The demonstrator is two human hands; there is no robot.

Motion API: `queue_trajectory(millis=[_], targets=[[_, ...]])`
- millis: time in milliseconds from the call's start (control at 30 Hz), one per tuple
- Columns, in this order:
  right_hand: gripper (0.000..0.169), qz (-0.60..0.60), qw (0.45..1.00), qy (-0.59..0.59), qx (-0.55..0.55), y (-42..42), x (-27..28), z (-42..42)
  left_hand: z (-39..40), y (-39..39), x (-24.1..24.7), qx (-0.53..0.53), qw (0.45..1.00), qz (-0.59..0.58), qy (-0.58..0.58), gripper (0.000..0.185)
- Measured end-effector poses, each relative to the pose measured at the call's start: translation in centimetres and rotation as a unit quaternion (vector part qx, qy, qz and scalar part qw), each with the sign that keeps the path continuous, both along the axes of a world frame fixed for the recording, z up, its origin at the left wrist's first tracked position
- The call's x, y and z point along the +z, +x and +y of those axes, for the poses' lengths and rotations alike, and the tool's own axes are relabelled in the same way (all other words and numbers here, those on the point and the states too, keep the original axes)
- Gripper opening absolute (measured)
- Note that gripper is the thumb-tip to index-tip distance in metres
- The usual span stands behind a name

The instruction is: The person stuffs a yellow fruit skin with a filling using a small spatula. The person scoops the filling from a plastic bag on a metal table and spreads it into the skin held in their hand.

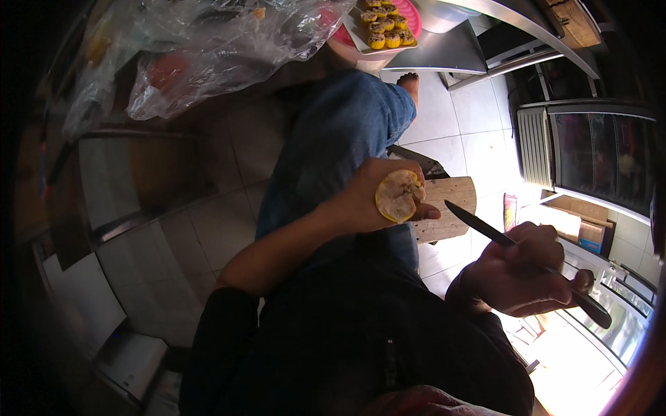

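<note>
A round yellow-sided food piece (398, 197) with a pale, rough top faces up toward me. It looks dented on its right side, and my left hand (364, 195) is closed around it, hiding most of its side. To the right, my right hand (525, 275) grips a small knife (478, 224). Its dark blade points up and left toward the piece, with a gap between them; the handle end sticks out past the little finger. Beneath and beyond my left hand lies a worn wooden board or seat top (450, 208).
At the top, a white tray (359, 39) bears several similar yellow pieces (385, 23) above a pink container (364, 60). A clear plastic bag (208, 57) hangs at upper left. A steel table (442, 49) and a glass-fronted appliance (598, 151) stand right, over tiled floor (432, 114).
</note>
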State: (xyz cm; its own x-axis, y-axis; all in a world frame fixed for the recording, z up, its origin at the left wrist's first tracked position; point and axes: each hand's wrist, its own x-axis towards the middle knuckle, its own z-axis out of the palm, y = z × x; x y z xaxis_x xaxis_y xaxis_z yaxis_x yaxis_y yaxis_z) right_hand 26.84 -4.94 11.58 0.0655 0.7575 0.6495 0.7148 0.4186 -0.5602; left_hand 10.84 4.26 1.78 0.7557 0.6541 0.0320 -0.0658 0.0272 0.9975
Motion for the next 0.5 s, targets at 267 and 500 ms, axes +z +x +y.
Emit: queue_trajectory(millis=[267,500], targets=[[0.022,0.12,0.985,0.074,0.097,-1.3,-1.0,0.7,0.2,0.4,-0.3,0.041,0.996,-0.021,-0.077,0.039],[0.021,0.026,0.983,0.01,0.182,-1.0,-1.0,1.2,0.1,0.5,-0.8,0.018,0.998,-0.006,-0.068,0.041]])
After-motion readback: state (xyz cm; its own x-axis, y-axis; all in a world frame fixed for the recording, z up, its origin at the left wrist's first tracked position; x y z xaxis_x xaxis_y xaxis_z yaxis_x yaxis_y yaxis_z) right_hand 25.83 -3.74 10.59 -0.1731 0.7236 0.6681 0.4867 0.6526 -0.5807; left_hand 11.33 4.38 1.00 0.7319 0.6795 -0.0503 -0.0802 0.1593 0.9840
